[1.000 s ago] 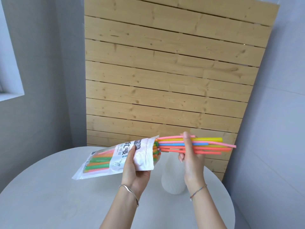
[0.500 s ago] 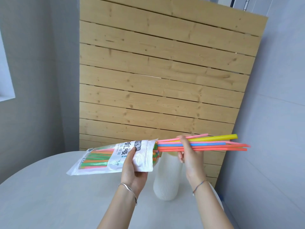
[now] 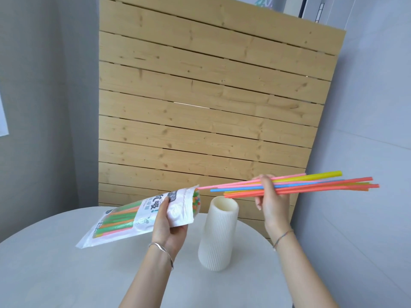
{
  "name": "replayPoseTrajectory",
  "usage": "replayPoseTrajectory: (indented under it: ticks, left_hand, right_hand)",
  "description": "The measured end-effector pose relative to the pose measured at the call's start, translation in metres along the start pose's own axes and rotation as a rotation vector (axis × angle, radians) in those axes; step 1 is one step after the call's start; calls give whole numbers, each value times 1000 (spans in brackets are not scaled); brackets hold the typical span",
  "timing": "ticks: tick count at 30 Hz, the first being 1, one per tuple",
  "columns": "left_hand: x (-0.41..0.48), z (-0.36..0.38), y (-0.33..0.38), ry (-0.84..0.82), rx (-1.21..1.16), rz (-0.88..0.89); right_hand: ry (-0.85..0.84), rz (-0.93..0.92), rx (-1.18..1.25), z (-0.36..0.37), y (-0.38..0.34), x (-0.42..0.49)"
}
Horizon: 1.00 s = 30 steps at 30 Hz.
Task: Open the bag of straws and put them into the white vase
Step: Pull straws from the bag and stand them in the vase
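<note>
My left hand (image 3: pixel 168 227) grips the white straw bag (image 3: pixel 124 221) near its open mouth and holds it level above the table; green, orange and pink straws still fill it. My right hand (image 3: pixel 270 200) is shut on a bundle of several coloured straws (image 3: pixel 311 183), held nearly level, fanned to the right and just clear of the bag's mouth. The white ribbed vase (image 3: pixel 219 236) stands upright on the table between my hands, its open top just below the left ends of the bundle.
The round grey table (image 3: pixel 55 267) carries the vase. A tall wooden slat panel (image 3: pixel 211 96) leans against the wall behind it. Grey walls close in at left and right.
My right hand has drawn the straw bundle further right, out of the bag's mouth. The view has shifted, so the vase now shows fully between my hands.
</note>
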<state>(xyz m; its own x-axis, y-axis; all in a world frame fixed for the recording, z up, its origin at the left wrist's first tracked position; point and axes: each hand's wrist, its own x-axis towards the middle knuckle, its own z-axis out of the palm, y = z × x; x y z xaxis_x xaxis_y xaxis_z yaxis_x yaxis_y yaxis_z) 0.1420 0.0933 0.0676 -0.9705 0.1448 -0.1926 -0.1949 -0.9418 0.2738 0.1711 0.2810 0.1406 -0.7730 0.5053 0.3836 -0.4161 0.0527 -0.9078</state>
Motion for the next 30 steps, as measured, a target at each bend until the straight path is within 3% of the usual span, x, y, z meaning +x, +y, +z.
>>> replayPoseTrajectory:
  ticks: [11,17,25,30]
  left_hand:
    - [-7,-3,4,62,13,16]
    - [-12,-2,6,48,16,12]
    - [-11,-9,14,44,-9,8]
    - [-17,-4,15,27,-14,9]
  right_hand:
    - [93,-78,-254,-41,-28,24]
    - [-76,-103,-496,-3,-26,32]
    - [-312,97,-704,31,43,39]
    - [-279,143,-666,22,64,33]
